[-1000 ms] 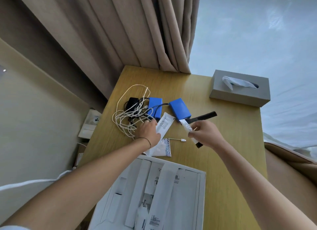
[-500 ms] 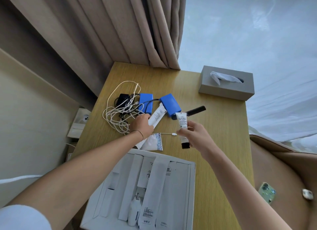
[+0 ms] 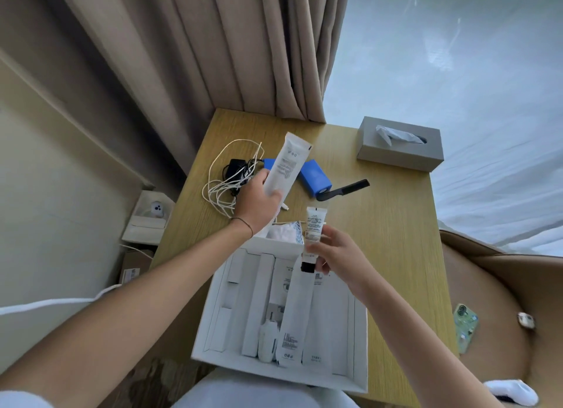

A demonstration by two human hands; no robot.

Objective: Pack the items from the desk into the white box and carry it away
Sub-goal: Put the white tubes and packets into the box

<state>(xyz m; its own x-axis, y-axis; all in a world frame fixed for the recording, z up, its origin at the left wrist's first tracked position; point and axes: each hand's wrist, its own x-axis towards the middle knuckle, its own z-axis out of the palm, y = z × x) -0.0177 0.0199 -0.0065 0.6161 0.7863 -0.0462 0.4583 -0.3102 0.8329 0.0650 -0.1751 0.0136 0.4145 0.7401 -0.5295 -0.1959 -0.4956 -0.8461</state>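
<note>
Both hands were full: right hand [image 3: 332,252] pinched around a small tube [image 3: 313,231], black cap down, and left hand [image 3: 256,200] wrapped around the big white tube [image 3: 285,167], raised off the desk [image 3: 380,224]. The white box [image 3: 213,322] sat nearest at 6 o'clock, already half loaded, right under the small tube. Looked mid-packing to me; next would be laying each tube in a free slot. Further out around 12 o'clock, cables [image 3: 228,179], blue packs [image 3: 313,176] and a comb [image 3: 344,189] still waited.
</note>
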